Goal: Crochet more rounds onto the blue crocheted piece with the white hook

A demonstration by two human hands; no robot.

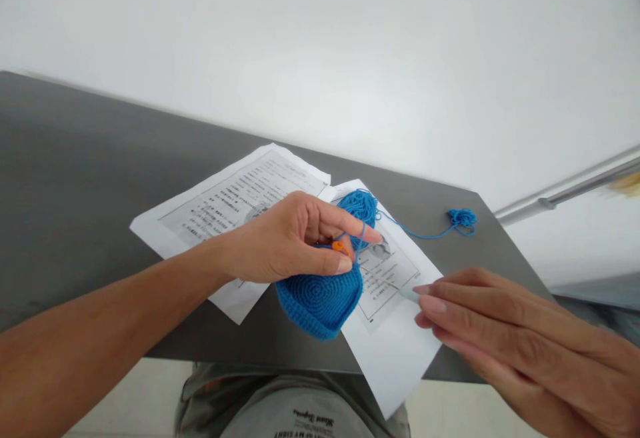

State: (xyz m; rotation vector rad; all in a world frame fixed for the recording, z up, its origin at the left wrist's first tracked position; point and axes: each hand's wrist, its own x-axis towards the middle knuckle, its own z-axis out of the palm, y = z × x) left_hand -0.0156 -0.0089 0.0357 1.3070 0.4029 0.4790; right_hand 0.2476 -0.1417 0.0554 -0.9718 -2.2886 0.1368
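Note:
My left hand (305, 238) pinches the upper edge of a blue crocheted piece (320, 298), worked in rounds with a curled rim. Its index finger is stretched out, with blue yarn running over it down to the piece. An orange stitch marker (341, 247) sits near the thumb. My right hand (465, 308) grips the pale handle of a crochet hook (407, 293). The hook's thin metal shaft points left to the edge of the piece by my left thumb; its tip is hard to make out.
Printed sheets (220, 208) lie on the dark grey table (90, 158) beneath my hands. A tangle of blue yarn (359, 206) rests on the right sheet, and a strand leads to a smaller blue bundle (462, 219). Behind the table stands a white wall (300, 58).

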